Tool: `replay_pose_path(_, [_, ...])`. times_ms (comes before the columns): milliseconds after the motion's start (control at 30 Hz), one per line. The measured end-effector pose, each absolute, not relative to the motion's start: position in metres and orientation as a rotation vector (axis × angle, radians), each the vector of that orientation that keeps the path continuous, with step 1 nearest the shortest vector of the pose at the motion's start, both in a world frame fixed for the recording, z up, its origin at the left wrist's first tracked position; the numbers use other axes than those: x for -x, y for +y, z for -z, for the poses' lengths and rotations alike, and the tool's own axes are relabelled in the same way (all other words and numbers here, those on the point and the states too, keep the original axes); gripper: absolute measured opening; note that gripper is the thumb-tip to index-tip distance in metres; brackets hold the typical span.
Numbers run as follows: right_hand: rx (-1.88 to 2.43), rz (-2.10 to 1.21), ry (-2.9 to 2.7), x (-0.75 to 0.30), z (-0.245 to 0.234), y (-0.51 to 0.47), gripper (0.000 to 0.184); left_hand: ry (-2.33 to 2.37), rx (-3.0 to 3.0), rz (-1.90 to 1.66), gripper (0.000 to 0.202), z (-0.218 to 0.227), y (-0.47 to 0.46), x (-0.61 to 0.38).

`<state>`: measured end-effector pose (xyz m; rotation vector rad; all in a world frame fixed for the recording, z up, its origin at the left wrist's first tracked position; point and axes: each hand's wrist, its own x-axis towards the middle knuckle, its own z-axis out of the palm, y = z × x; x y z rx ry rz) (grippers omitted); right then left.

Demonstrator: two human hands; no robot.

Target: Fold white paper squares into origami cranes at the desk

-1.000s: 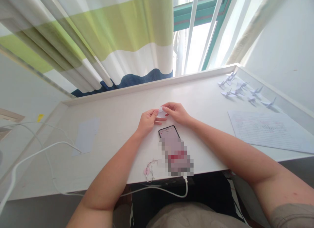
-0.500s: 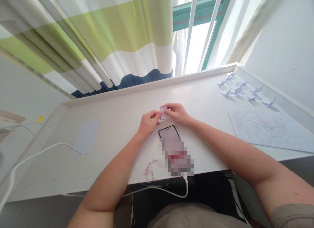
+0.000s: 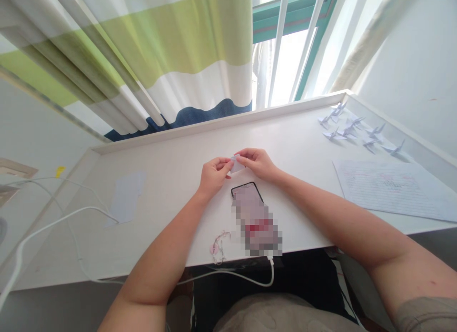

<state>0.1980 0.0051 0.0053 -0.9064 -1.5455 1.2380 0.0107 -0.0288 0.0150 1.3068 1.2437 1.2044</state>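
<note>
Where both hands meet, small folded paper [image 3: 236, 164] pinched between left fingers [image 3: 224, 163] and right fingers [image 3: 243, 159].

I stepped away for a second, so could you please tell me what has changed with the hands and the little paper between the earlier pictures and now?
Very little. The small folded paper tipped up on edge half a second ago and now lies flatter again between the left hand and right hand, both still pinching it. Nothing was let go. The phone, paper cranes and lined sheet stayed put.
</note>
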Motion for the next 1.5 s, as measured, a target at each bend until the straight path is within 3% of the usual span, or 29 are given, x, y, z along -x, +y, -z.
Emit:
replay_pose_path(433, [0.828, -1.181, -1.668, -0.197, -0.002, 0.006, 0.038, 1.228, -1.222, -1.273, 0.029, -0.020, -0.028, -0.011])
replay_pose_path(1033, [0.956, -1.340, -1.653, -0.197, -0.010, 0.001, 0.034, 1.269, -1.219, -1.234, 0.050, -0.025, -0.025, -0.003])
replay_pose_path(1500, [0.977, -1.336, -1.774, -0.200, -0.017, -0.002, 0.055, 1.252, -1.246, -1.198, 0.047, -0.027, -0.028, -0.005])
